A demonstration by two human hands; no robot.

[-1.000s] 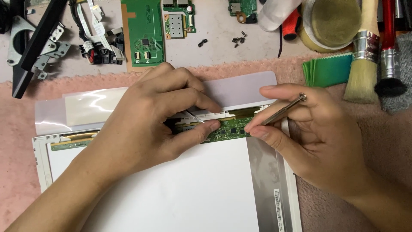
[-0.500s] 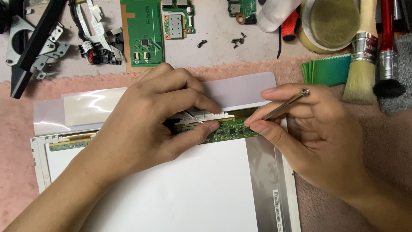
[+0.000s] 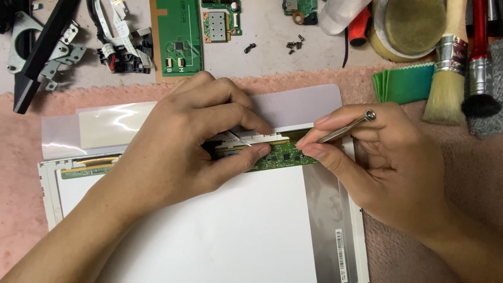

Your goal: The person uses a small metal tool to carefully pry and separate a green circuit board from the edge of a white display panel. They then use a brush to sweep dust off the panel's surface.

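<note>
Head view: a white display panel is laid back-up on a pink mat, with a narrow green circuit strip exposed along its upper edge. The left hand is curled, thumb and fingertips pressed onto the strip's left end and a thin white tab. The right hand is closed around slim metal tweezers, tip at the strip's right end. Above the mat, a green board, loose screws, two brushes and a green cloth are seen. No containers with contents are discernible.
</note>
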